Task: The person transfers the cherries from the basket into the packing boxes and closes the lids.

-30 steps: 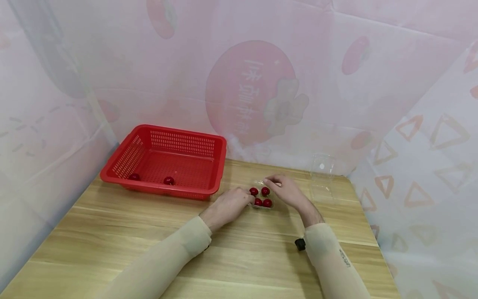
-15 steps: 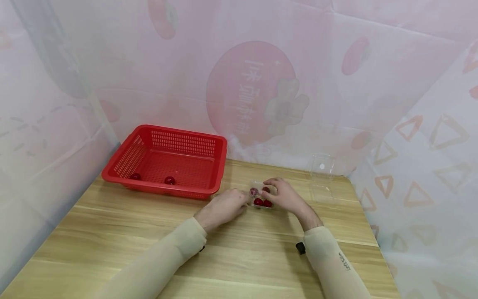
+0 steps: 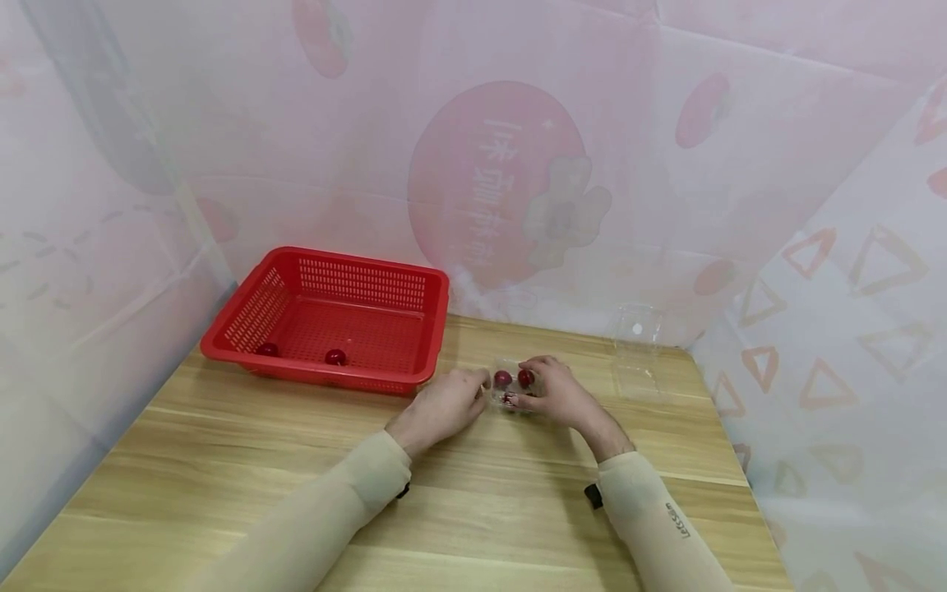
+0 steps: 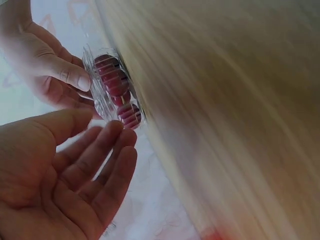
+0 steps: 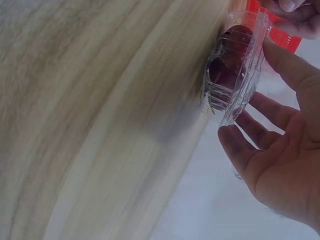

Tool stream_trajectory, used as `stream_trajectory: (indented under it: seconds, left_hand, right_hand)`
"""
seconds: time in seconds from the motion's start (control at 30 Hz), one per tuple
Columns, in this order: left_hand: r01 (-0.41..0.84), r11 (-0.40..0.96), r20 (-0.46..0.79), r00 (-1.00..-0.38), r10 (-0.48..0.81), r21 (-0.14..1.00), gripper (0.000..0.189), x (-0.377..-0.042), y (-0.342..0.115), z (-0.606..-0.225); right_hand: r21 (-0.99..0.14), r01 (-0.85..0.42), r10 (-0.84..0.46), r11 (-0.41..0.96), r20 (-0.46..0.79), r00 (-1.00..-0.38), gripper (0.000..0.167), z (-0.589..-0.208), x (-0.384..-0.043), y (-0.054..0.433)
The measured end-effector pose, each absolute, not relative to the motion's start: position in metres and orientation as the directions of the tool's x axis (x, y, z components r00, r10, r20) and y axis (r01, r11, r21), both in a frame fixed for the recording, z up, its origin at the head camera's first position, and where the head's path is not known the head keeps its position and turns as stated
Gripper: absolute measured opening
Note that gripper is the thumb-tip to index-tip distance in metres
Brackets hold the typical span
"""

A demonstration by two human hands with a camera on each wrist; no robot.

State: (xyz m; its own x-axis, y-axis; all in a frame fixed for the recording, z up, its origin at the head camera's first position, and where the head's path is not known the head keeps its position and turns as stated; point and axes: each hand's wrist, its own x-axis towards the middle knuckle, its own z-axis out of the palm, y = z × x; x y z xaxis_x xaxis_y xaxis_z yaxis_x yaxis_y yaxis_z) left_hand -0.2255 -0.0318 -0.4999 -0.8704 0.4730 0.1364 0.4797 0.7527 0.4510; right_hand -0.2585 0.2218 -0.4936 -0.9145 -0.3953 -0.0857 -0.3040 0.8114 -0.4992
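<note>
A small clear plastic clamshell box (image 5: pixel 250 92) with several dark red cherries (image 4: pixel 115 80) inside sits on the table in front of me, its lid down over them. My right hand (image 3: pixel 565 397) spans the box, thumb on the lid's near part and fingers curled at its far right edge. In the right wrist view, fingertips meet the lid's rim. To the left of the box is my left hand (image 3: pixel 444 407), fingers loosely bent and holding nothing, fingertips (image 4: pixel 116 126) right at the box's edge.
A red plastic basket (image 3: pixel 325 375) stands at the back left with two cherries (image 3: pixel 335 357) in it. Another clear plastic box (image 3: pixel 638 382), lid raised, stands at the back right. Printed fabric walls (image 3: pixel 510 181) enclose the wooden table (image 3: pixel 473 510).
The lid has come down over the cherries. My right hand has closed in over the box, its thumb shifting toward the near edge. My left hand has drawn slightly left.
</note>
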Motion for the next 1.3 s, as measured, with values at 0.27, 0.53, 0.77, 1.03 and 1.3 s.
stream_trajectory:
  seconds: [0.27,0.53,0.77,1.03,1.3]
  left_hand:
    - [0.297,0.726,-0.005,-0.924,0.382,0.621,0.046,-0.234,-0.020,-0.507]
    - [0.143,0.536,-0.107,-0.907,0.407,0.832,0.069,-0.273,-0.017,-0.555]
    - [-0.166,0.221,-0.244,-0.885,0.397,0.961,0.070,-0.260,-0.016,-0.523]
    - [-0.229,0.171,-0.277,-0.891,0.359,0.958,0.069,-0.261,-0.014,-0.520]
    - [-0.228,0.148,-0.266,-0.901,0.344,0.962,0.068,-0.263,-0.013,-0.525]
  right_hand:
    - [-0.503,-0.299,-0.389,0.811,-0.080,-0.918,0.073,-0.491,-0.256,0.220]
    - [-0.497,-0.297,-0.383,0.815,-0.079,-0.920,0.070,-0.494,-0.260,0.219]
    - [-0.483,-0.308,-0.379,0.820,-0.056,-0.924,0.070,-0.497,-0.266,0.217]
    - [-0.490,-0.308,-0.388,0.815,-0.069,-0.919,0.068,-0.497,-0.268,0.219]
    - [-0.575,-0.255,-0.355,0.778,-0.067,-0.932,0.067,-0.493,-0.258,0.234]
